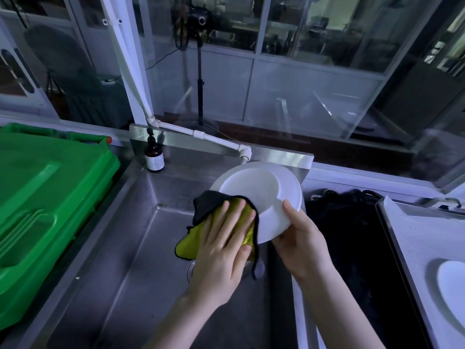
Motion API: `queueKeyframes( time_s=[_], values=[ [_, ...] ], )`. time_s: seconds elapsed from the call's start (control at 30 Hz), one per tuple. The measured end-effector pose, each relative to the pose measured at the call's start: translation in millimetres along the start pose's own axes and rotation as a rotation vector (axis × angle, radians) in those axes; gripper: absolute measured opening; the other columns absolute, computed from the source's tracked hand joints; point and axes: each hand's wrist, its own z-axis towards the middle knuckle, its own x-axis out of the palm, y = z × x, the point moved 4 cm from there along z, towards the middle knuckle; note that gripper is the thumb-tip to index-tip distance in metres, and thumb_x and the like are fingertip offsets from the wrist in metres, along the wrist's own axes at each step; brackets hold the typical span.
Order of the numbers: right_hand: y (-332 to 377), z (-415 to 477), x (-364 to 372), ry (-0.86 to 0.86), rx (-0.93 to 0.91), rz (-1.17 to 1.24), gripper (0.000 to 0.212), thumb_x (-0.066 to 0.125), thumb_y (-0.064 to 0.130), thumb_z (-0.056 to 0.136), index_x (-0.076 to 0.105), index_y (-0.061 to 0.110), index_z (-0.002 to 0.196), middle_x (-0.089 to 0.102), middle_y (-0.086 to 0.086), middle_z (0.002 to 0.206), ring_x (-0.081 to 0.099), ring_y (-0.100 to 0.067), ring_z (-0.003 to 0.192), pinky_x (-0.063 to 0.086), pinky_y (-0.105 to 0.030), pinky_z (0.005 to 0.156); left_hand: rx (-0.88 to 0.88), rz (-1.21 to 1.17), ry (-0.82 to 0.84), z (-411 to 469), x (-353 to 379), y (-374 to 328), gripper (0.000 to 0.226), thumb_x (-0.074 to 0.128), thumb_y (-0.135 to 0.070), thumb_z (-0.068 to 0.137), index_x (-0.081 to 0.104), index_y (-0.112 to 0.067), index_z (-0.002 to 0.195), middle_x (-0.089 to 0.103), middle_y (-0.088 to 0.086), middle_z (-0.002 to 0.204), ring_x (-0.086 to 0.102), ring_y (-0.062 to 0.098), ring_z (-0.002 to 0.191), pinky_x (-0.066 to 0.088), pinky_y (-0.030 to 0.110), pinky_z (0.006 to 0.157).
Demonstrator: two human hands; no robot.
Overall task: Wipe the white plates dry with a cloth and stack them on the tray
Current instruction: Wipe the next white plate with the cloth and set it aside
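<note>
Two hands hold one plate (254,187) tilted above the sink's (120,285) back right corner. The right hand (299,243) grips its near rim, thumb on top, while the left hand (224,250), fingers straight, presses a cloth (191,245) flat against the plate's left side. A second plate (453,285) lies on the tray (412,248) to the right, toward its near edge.

A green plastic bin (45,197) is laid just left of a steel sink (141,248). A brown pump bottle (154,157) is stood upright on the back ledge (191,150) — near a white pipe (130,71) ended by a tap (243,154). A black tripod (200,79) is seen beyond the glass (314,91).
</note>
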Motion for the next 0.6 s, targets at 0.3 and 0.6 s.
queueKeyframes(
  time_s=[0.3, 0.6],
  values=[
    [-4.5, -7.9, -2.2, 0.050, 0.015, -0.117, 0.042, 0.061, 0.021, 0.087, 0.064, -0.002, 0.122, 0.068, -0.025, 0.120, 0.066, -0.035, 0.109, 0.054, -0.043, 0.092, -0.091, -0.160, 0.126, 44.4, -8.8, 17.5, 0.048, 0.028, -0.027, 0.103, 0.037, -0.016, 0.149, 0.028, -0.003, 0.159, 0.020, 0.017, 0.150, 0.021, 0.043, 0.120],
    [8.8, -3.0, -2.0, 0.113, 0.002, -0.177, 0.041, 0.066, 0.025, 0.082, 0.070, 0.000, 0.114, 0.070, -0.024, 0.114, 0.069, -0.032, 0.098, 0.057, -0.040, 0.082, 0.209, -0.121, 0.254, 41.7, -12.8, -13.5, 0.054, 0.028, -0.028, 0.105, 0.019, -0.021, 0.157, 0.015, -0.008, 0.164, 0.013, 0.011, 0.151, 0.019, 0.036, 0.121]
  ],
)
